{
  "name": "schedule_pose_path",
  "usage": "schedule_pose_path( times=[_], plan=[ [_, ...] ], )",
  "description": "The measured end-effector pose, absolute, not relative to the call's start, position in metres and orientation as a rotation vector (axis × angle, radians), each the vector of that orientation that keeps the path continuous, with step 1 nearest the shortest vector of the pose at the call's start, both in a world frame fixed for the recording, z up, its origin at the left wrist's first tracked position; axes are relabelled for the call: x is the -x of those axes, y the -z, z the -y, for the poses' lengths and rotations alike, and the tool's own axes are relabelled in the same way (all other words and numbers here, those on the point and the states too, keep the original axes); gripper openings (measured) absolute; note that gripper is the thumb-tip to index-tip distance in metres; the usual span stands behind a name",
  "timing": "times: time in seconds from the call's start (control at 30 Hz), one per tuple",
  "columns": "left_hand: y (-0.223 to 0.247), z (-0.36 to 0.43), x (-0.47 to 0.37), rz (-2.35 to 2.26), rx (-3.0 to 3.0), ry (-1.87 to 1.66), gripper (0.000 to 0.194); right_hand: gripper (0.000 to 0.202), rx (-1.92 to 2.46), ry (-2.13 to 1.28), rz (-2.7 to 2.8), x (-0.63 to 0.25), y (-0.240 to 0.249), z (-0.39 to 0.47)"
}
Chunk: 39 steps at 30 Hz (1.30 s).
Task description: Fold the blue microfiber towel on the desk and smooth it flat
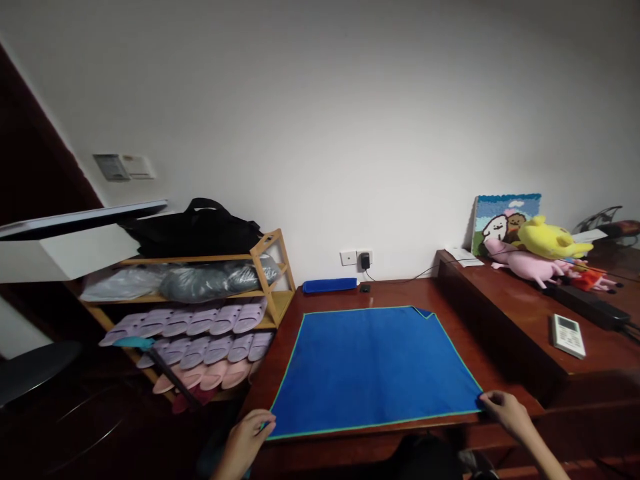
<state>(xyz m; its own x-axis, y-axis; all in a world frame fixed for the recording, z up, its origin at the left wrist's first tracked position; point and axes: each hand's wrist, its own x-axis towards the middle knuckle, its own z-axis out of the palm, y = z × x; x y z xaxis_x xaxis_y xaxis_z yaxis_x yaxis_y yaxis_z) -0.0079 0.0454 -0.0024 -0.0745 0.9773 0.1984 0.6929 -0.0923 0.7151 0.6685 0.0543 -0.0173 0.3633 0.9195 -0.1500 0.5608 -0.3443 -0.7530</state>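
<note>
A blue cloth with a green stitched edge lies spread nearly flat on the dark red wooden table. Its far right corner is folded over. At the near left corner my left hand is closed, pinching the cloth, and a bit of green edging shows between the fingers. The near right corner is pinched between the thumb and fingers of my right hand. The cloth's near edge runs along the table's front edge between both hands.
A folded blue cloth lies by the wall, near a plugged-in black adapter. On the left stands a shoe rack with lilac and pink slippers. To the right, a raised wooden surface bears plush toys and a white remote.
</note>
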Motion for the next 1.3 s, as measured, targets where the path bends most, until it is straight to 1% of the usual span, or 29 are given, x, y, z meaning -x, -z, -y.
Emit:
schedule_pose_path(
  times=[0.1, 0.17, 0.27, 0.33, 0.4, 0.5, 0.63, 0.8, 0.87, 0.93, 1.03, 1.1, 1.2, 1.3],
  plan=[
    [0.006, -0.057, 0.022, -1.851, -1.920, -0.882, 0.042, 0.029, 2.014, -0.806, 1.368, -0.681, 0.027, -0.054],
    [0.005, -0.078, 0.030, -1.898, -1.996, -0.884, 0.038, 0.029, 2.021, -0.705, 1.417, -0.684, 0.030, -0.058],
    [0.002, -0.132, 0.034, -1.923, -2.033, -0.929, 0.041, 0.034, 2.012, -0.517, 1.421, -0.670, 0.025, -0.082],
    [-0.001, -0.175, 0.029, -1.946, -2.040, -0.937, 0.045, 0.037, 1.932, -0.516, 1.466, -0.650, 0.018, -0.114],
    [-0.001, -0.214, 0.020, -1.989, -2.070, -0.919, 0.048, 0.038, 1.826, -0.590, 1.568, -0.627, 0.013, -0.157],
    [0.002, -0.254, 0.009, -2.005, -2.169, -0.862, 0.050, 0.037, 1.739, -0.618, 1.717, -0.604, 0.014, -0.226],
    [0.014, -0.271, 0.008, -2.004, -2.271, -0.761, 0.051, 0.031, 1.778, -0.471, 1.773, -0.612, 0.022, -0.306],
    [0.026, -0.271, 0.015, -2.035, -2.286, -0.725, 0.050, 0.049, 1.896, -0.288, 1.633, -0.643, 0.031, -0.360],
    [0.027, -0.271, 0.015, -2.020, -2.302, -0.712, 0.049, 0.049, 1.902, -0.168, 1.611, -0.643, 0.034, -0.361],
    [0.026, -0.271, 0.015, -2.013, -2.312, -0.709, 0.047, 0.046, 1.842, -0.084, 1.710, -0.636, 0.039, -0.353],
    [0.025, -0.270, 0.012, -2.011, -2.312, -0.723, 0.044, 0.050, 1.760, -0.134, 1.955, -0.621, 0.047, -0.332],
    [0.023, -0.269, 0.010, -2.012, -2.296, -0.736, 0.045, 0.055, 1.793, -0.163, 2.000, -0.613, 0.049, -0.315],
    [0.020, -0.266, 0.006, -2.043, -2.242, -0.746, 0.045, 0.059, 1.864, -0.112, 1.906, -0.604, 0.049, -0.277],
    [0.018, -0.264, 0.002, -2.062, -2.227, -0.755, 0.046, 0.062, 1.809, -0.102, 1.895, -0.602, 0.055, -0.212]
  ],
)
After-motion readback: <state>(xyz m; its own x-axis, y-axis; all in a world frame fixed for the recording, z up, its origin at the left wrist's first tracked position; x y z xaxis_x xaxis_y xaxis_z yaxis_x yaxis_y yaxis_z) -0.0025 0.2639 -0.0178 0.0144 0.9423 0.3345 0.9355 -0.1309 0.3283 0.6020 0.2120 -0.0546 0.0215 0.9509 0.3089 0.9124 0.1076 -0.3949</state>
